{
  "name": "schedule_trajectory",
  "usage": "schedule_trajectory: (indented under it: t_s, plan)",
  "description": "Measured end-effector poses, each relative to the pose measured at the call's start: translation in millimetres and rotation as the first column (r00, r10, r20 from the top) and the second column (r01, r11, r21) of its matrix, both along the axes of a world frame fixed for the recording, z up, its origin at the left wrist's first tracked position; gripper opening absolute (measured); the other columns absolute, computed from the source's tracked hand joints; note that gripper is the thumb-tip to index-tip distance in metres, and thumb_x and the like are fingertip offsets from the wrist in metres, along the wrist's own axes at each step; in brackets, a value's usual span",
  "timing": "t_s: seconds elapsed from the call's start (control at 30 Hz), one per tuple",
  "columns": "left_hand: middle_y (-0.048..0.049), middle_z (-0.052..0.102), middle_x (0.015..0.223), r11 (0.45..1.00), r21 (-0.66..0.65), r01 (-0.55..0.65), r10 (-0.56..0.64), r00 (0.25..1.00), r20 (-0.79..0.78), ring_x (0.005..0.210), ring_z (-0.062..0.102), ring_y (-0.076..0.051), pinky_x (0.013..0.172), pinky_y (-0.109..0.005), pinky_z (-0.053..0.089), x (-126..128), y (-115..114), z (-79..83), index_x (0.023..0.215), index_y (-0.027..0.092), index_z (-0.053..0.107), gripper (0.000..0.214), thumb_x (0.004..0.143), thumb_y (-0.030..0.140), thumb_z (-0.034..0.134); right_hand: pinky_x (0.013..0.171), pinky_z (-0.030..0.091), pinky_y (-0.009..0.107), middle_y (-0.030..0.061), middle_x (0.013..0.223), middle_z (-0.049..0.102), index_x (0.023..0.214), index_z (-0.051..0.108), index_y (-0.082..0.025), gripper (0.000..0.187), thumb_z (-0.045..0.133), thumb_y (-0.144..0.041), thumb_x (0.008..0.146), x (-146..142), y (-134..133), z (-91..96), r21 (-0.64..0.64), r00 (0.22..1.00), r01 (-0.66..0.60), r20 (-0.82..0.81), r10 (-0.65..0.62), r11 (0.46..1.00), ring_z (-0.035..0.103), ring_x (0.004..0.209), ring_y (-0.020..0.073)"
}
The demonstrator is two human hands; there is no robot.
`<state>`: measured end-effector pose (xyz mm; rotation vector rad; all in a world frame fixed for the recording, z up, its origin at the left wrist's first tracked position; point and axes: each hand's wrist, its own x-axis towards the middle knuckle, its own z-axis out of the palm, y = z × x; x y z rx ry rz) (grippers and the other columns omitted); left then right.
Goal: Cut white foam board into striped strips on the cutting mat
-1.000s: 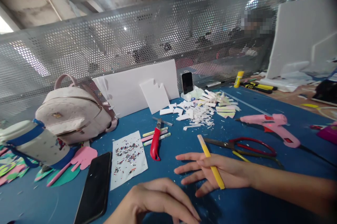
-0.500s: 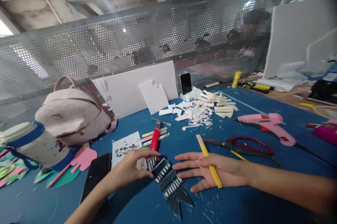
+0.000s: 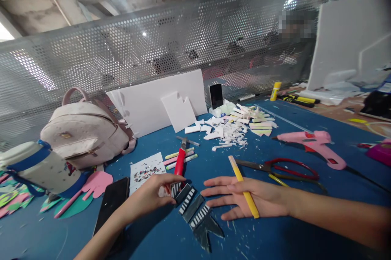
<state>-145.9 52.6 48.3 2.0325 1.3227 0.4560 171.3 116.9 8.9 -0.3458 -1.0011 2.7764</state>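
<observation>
Between the thumb and fingers of my left hand (image 3: 163, 188) is the head end of a dark fish-shaped cutout (image 3: 198, 213) with white stripes. Its forked tail points toward me over the table. My right hand (image 3: 262, 199) lies palm up just right of the cutout, fingers stretched out, with a yellow marker (image 3: 251, 206) pinned across the palm by the thumb. Beyond my left hand lie a red-handled cutter (image 3: 180, 163) and several pastel markers (image 3: 171, 155). Red-handled scissors (image 3: 269, 166) rest behind my right hand.
A pink glue gun (image 3: 319, 146) lies right. White foam scraps (image 3: 227, 132) are heaped in front of a propped phone (image 3: 216, 95). White boards (image 3: 152, 107) lean at the back. Left are a backpack (image 3: 85, 130), a bottle (image 3: 45, 166) and a black phone (image 3: 113, 201).
The head end of the fish cutout has tilted slightly in my left hand. My right hand stays almost still with the marker. The view has shifted very slightly.
</observation>
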Motion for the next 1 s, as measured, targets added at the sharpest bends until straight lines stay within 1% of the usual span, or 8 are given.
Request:
schedule_trajectory:
  t_s: [0.1,0.2,0.27,0.37,0.63,1.0]
  plan:
    - [-0.0035,0.070,0.123,1.000,0.008,0.004,-0.004,1.000,0.003,0.100,0.065,-0.023,0.088,-0.036,0.050,-1.1,1.1,-0.7,0.128,0.035,0.063,0.051,0.080,0.023,0.075,0.105,0.045,0.042,0.0186,0.153,0.039,0.139,0.051,-0.014,0.048,0.063,-0.024,0.093,-0.3,0.0,0.0,-0.006,1.000,0.001,0.000,-0.001,1.000,0.048,0.135,0.0285]
    - [-0.0048,0.068,0.124,1.000,0.025,0.014,-0.014,1.000,0.013,0.104,0.063,-0.024,0.087,-0.035,0.051,-0.9,1.8,0.2,0.128,0.034,0.063,0.049,0.081,0.026,0.074,0.105,0.045,0.041,0.0195,0.153,0.038,0.139,0.051,-0.013,0.048,0.062,-0.023,0.094,-0.4,-0.1,-0.1,-0.016,1.000,-0.002,-0.013,0.002,1.000,0.047,0.135,0.0291]
    - [-0.0047,0.067,0.125,0.999,0.033,0.014,-0.015,1.000,0.011,0.109,0.061,-0.024,0.090,-0.036,0.050,-0.8,2.2,1.5,0.128,0.034,0.064,0.048,0.081,0.027,0.075,0.105,0.045,0.041,0.0198,0.153,0.038,0.139,0.050,-0.012,0.048,0.062,-0.023,0.094,-0.3,0.1,-0.8,-0.021,1.000,-0.004,-0.017,0.004,1.000,0.047,0.136,0.0293]
    - [-0.0037,0.066,0.127,1.000,0.011,0.000,-0.001,1.000,0.012,0.114,0.059,-0.025,0.093,-0.036,0.050,-1.2,2.5,3.1,0.126,0.035,0.064,0.049,0.079,0.028,0.077,0.105,0.045,0.042,0.0193,0.153,0.038,0.140,0.050,-0.013,0.047,0.061,-0.022,0.095,0.1,0.6,-2.7,-0.022,1.000,-0.006,-0.022,0.005,1.000,0.046,0.136,0.0297]
    - [-0.0005,0.067,0.126,0.998,-0.059,-0.012,0.018,0.995,0.102,0.116,0.060,-0.024,0.100,-0.039,0.047,-1.8,2.7,2.6,0.124,0.037,0.065,0.050,0.077,0.026,0.079,0.106,0.043,0.041,0.0170,0.152,0.041,0.140,0.050,-0.013,0.043,0.055,-0.021,0.097,0.8,0.8,-1.8,-0.004,0.999,-0.018,-0.041,0.018,1.000,0.047,0.136,0.0284]
    - [-0.0004,0.067,0.126,0.999,-0.040,-0.033,0.037,0.995,0.095,0.115,0.060,-0.024,0.097,-0.038,0.050,-1.0,0.9,6.4,0.124,0.037,0.065,0.050,0.077,0.027,0.079,0.105,0.043,0.039,0.0162,0.152,0.042,0.139,0.051,-0.014,0.043,0.056,-0.022,0.097,0.6,0.0,-2.2,0.018,0.999,-0.021,-0.045,0.021,1.000,0.047,0.135,0.0275]
